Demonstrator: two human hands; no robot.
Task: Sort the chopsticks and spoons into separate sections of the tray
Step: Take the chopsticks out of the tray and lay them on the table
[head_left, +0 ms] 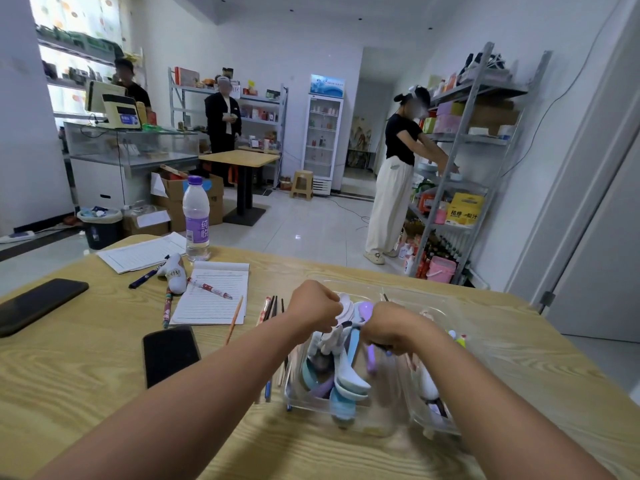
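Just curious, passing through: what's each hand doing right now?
Left hand: pinching a white spoon.
Right hand: fingers curled among the spoons; what it holds cannot be told.

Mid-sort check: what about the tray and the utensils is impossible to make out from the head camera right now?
- Fingers of the left hand and right hand: curled away from the head view, so what each grips is hidden.
- Near end of the clear tray: motion-blurred, dividers unclear.
- Spoons: piled and overlapping, uncountable.
- Chopsticks left of the tray: partly hidden behind the left wrist.
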